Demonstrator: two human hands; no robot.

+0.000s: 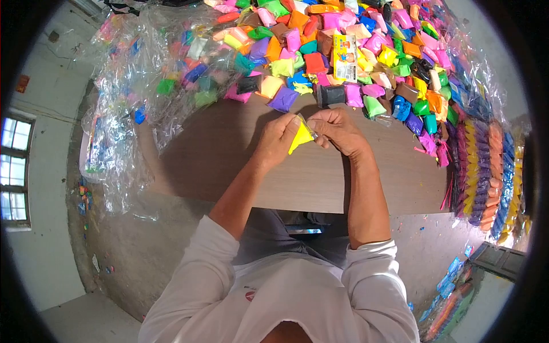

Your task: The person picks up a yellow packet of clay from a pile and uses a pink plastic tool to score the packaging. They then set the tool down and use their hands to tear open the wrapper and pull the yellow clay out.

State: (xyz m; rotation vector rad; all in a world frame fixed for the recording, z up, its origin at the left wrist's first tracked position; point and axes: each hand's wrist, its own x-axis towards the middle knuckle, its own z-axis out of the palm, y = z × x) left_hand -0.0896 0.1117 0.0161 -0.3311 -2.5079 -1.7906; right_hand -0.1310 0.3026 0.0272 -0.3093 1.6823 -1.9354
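Note:
Between my two hands, over the brown wooden table [297, 186], is a small bright yellow packet [301, 138] with a clear plastic edge. My left hand [277, 139] grips its left side between thumb and fingers. On the right, my right hand [338, 130] pinches the clear edge of the same packet. Just beyond my hands lie a purple packet [283, 99] and a black packet [332, 95]. A printed yellow and white card [345, 57] rests on the heap of coloured packets [314, 63].
Crumpled clear plastic bags [123, 114] cover the table's left side. Bundled rows of coloured packets [490, 177] hang at the right edge. Pink strips [448, 191] lie near the right front corner. Small scraps and blue packets [449, 280] are on the floor.

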